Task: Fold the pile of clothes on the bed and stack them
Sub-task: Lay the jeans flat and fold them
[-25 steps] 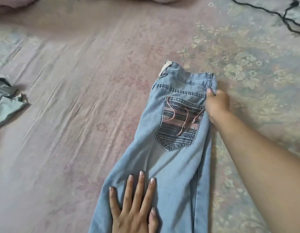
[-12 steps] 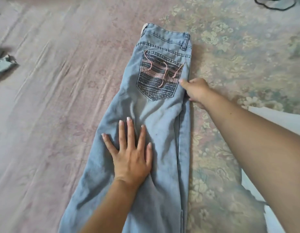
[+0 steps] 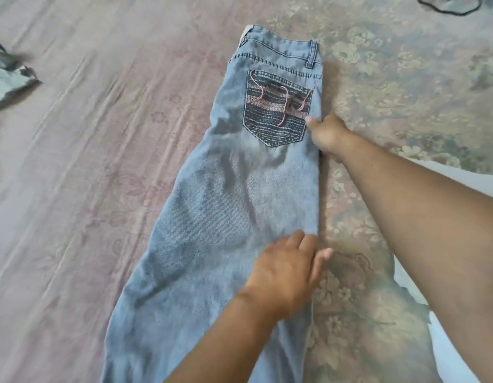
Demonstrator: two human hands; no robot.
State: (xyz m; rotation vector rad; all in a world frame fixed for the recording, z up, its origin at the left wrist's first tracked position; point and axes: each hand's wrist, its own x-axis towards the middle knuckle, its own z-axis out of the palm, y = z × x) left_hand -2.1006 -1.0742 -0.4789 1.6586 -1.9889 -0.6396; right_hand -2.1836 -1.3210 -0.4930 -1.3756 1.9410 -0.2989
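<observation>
Head view: at the far left we are seeing a crumpled grey garment (image 3: 7,84) lying on the bed (image 3: 101,161), well apart from the work. In the middle we are looking at the jeans (image 3: 226,217), doubled lengthwise with one leg over the other, waistband away from us and the embroidered back pocket (image 3: 277,111) facing up. We are resting our left hand (image 3: 287,269) on the denim at its right-hand edge, about mid-thigh; the fingers are lying nearly straight and close together, their tips running just past the edge onto the sheet, so this grip is flat and pinches nothing. Further right we are holding our right hand (image 3: 327,136) against the same edge just below the pocket, the fingers curled; whether this grip is pinching the seam or only pressing it we cannot tell.

As we judge it, we are squaring the long edge before the crosswise fold. To do this well, we are advising a sweep of the flat palm from the seat towards the hems, so the shadowed ripples are pushed out, while the other hand is pinning the seam straight. At the upper right a black cable (image 3: 444,6) is lying on the sheet, clear of the jeans.
</observation>
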